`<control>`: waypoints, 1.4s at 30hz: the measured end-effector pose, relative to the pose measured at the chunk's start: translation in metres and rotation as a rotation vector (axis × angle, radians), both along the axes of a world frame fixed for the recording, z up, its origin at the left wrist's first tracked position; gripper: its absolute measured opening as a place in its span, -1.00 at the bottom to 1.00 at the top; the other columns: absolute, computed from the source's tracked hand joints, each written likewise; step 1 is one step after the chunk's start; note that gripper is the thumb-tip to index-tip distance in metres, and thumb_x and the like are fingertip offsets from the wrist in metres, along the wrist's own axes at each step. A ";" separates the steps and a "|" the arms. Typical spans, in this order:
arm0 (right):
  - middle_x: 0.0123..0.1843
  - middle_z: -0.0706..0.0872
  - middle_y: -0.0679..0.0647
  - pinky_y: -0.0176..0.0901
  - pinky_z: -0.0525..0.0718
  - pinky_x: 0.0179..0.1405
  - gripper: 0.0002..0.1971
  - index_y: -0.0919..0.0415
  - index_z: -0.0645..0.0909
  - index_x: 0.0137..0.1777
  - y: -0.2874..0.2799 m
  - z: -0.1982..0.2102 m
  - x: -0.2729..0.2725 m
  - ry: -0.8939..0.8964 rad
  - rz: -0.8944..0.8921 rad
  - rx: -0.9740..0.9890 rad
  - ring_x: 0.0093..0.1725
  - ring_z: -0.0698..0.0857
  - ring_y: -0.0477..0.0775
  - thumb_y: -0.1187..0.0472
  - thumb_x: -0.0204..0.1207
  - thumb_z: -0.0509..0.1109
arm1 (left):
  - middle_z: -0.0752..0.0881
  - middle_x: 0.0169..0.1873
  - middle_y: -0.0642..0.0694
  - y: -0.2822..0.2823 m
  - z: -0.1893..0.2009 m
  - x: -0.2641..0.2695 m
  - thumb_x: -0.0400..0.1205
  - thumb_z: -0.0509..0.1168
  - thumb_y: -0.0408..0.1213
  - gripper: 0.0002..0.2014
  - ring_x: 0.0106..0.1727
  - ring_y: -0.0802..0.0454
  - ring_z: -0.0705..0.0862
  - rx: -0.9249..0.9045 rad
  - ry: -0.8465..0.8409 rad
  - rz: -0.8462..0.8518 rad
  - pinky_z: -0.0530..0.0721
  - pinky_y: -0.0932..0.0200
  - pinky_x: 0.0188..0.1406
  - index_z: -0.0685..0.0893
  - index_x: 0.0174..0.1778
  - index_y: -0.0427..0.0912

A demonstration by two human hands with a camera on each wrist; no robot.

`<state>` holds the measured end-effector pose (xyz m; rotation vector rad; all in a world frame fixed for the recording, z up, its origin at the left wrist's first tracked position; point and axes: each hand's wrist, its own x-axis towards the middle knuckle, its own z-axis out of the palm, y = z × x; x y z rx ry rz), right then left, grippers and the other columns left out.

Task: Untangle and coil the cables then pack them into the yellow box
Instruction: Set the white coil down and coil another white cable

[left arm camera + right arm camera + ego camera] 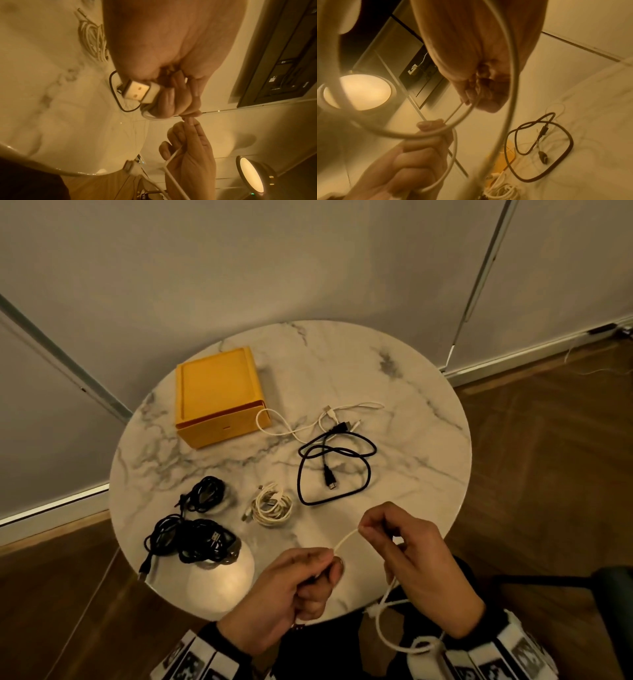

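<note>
White cable (346,540) stretches taut between both hands above the near edge of the round marble desk (411,412). The left hand (291,583) curls its fingers round the cable's USB plug (139,92) end, while the right hand (411,553) pinches the cable with its fingertips, the rest dangling below. Beyond lie a coiled white cable (270,506), two black bundles (191,539), a loose black cable (335,470), another loose white one (308,426), and the closed yellow box (219,395).

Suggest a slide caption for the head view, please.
Both hands, left hand and right hand, stretch a white cable above the marble table.
</note>
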<state>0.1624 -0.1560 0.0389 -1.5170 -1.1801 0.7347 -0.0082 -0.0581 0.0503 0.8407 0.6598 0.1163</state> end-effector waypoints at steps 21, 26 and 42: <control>-0.36 0.62 -0.09 -0.24 0.55 -0.35 -0.77 -0.16 0.43 -0.15 0.013 -0.038 -0.071 0.029 0.085 -0.163 -0.37 0.60 -0.12 0.20 0.52 0.39 | 0.73 0.21 -0.28 0.002 0.005 0.004 0.67 0.11 -0.46 -0.66 0.21 -0.13 0.73 0.061 -0.357 0.240 0.68 0.16 0.12 0.65 0.31 -0.34; -0.36 0.53 -0.10 -0.34 0.47 -0.34 -0.59 -0.17 0.33 -0.17 0.011 -0.033 -0.077 -0.059 0.271 -0.335 -0.37 0.55 -0.17 0.35 0.42 0.45 | 0.72 0.22 -0.28 0.000 -0.007 0.002 0.65 0.09 -0.45 -0.67 0.29 -0.19 0.68 0.167 -0.275 0.401 0.66 0.11 0.23 0.55 0.30 -0.41; -0.17 0.78 0.13 -0.08 0.71 -0.20 -0.66 -0.02 0.44 0.33 0.010 -0.032 -0.077 -0.079 0.299 -0.390 -0.30 0.74 0.07 0.28 0.60 0.22 | 0.79 0.11 -0.04 -0.001 -0.028 0.008 0.75 0.16 -0.31 -0.78 0.25 0.07 0.70 0.854 0.035 0.651 0.61 0.15 0.28 0.68 0.19 -0.07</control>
